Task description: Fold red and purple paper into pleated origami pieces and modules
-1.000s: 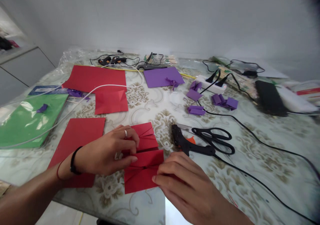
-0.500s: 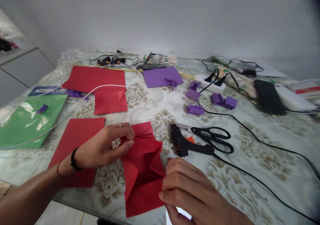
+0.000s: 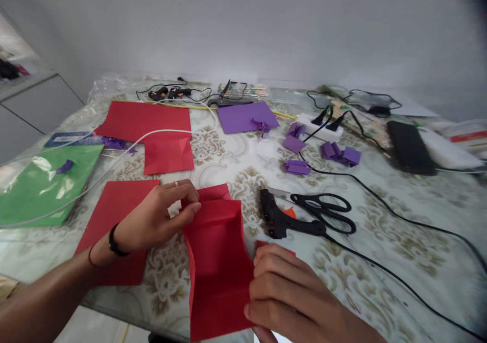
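Observation:
A creased sheet of red paper (image 3: 216, 267), partly folded with its sides raised, lies between my hands near the table's front edge. My left hand (image 3: 165, 211) pinches its upper left corner between thumb and fingers. On its right side, my right hand (image 3: 291, 292) grips the edge with bent fingers; a small red flap shows behind the knuckles. Just past the right hand rests a black hot glue gun (image 3: 285, 221), alongside black-handled scissors (image 3: 323, 208). Beneath my left forearm is a flat red sheet (image 3: 125, 206).
Further back lie a large red sheet (image 3: 148, 117), a folded red piece (image 3: 169, 156), and a purple sheet (image 3: 243, 117). Several folded purple pieces (image 3: 297, 167) sit by a white power strip (image 3: 317, 127). A green packet (image 3: 49, 180) is at left; a black cable (image 3: 380, 206) crosses the right.
The red paper's inward-folded sides have opened out into a wider, smoother trough. My left hand has shifted slightly left and up; my right hand stays at the right edge.

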A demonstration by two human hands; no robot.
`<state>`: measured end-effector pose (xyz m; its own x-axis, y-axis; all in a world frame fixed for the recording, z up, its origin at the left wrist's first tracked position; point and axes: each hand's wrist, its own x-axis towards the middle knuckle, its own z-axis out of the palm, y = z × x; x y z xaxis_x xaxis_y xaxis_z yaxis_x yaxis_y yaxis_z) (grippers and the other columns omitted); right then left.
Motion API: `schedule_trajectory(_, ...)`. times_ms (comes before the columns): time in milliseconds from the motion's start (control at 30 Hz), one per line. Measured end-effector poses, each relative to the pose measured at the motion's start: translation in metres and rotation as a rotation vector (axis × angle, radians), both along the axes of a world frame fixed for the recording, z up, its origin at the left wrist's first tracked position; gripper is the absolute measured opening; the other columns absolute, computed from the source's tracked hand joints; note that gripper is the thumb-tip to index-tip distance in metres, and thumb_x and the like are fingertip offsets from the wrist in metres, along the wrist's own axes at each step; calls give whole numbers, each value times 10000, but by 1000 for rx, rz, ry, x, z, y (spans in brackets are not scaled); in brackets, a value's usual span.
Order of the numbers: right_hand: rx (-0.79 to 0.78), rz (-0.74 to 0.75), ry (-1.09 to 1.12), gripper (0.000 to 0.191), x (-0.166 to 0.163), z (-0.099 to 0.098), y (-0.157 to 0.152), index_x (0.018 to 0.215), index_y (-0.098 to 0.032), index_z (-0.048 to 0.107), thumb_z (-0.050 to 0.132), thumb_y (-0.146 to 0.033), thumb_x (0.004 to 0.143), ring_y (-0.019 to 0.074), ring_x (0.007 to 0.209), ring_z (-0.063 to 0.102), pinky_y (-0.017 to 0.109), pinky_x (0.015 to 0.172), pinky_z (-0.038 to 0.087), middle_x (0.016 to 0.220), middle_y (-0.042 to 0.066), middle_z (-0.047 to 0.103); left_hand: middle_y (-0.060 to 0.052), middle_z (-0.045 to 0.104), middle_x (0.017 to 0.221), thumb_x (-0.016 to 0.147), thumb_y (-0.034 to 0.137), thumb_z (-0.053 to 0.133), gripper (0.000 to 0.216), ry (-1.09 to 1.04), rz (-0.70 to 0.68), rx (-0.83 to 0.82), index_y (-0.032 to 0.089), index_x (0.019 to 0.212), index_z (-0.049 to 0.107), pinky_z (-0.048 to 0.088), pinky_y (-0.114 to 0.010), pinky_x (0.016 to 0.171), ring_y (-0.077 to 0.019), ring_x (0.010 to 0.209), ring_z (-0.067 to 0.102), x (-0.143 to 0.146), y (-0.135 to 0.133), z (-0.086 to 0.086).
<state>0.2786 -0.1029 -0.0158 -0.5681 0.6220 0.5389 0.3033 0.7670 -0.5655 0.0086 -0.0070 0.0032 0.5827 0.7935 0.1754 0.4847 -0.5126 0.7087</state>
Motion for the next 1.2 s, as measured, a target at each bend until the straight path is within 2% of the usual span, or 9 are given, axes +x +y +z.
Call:
schedule_trajectory(433,-4,-6,-19,205,-1,0,1,891,-199,682,565,-35,928,171,769,629,416,933,553,787,8,710,3,637,848,1030,209,544,155,-6,-14,6,186,880,577,463,-254,709,-122,747,586,-1,-1,1)
schedule_trajectory(500,-15,4,-58,151,-1,2,1,899,-198,688,579,-131,979,188,861,676,429,1014,527,882,27,759,2,634,857,1028,206,551,138,-10,-33,16,190,893,571,467,-258,719,-124,756,588,-1,-2,1)
schedule_trajectory(600,-12,21,-174,189,-5,8,0,884,-201,702,587,-268,1018,217,1074,704,415,1108,483,1085,58,805,2,630,848,1023,200,553,134,-23,-62,48,192,891,571,471,-259,722,-126,753,585,0,-3,1)
schedule_trajectory(667,14,-5,-295,194,-10,14,-2,864,-203,720,621,-294,1005,221,1105,711,393,1129,470,1117,60,816,4,630,829,1013,193,556,131,-35,-75,68,192,883,573,473,-254,709,-125,737,581,1,-4,2)
schedule_trajectory(767,63,-62,-487,198,-20,21,-4,890,-188,762,690,-357,963,235,1023,740,390,1124,469,1049,71,832,2,637,819,995,178,561,113,-47,-84,87,191,883,577,473,-257,709,-128,736,584,3,-6,1)
schedule_trajectory(900,149,-52,-652,369,-36,23,-6,930,-144,781,712,-506,921,264,948,750,401,1059,495,943,108,827,-1,621,810,989,179,545,124,-67,-92,105,191,867,562,457,-266,704,-136,738,573,4,-8,-3)
schedule_trajectory(967,164,-33,-698,415,-41,19,-7,924,-144,774,698,-552,918,269,932,749,409,1036,497,908,106,821,-1,608,800,987,181,533,132,-69,-95,108,192,857,554,448,-269,701,-137,728,558,4,-8,-4)
schedule_trajectory(1200,105,15,-761,381,-46,11,-11,874,-179,736,709,-557,911,258,850,736,435,1034,484,801,53,784,-9,627,806,971,183,529,124,-92,-107,116,196,851,555,439,-272,701,-141,718,550,4,-9,-8)
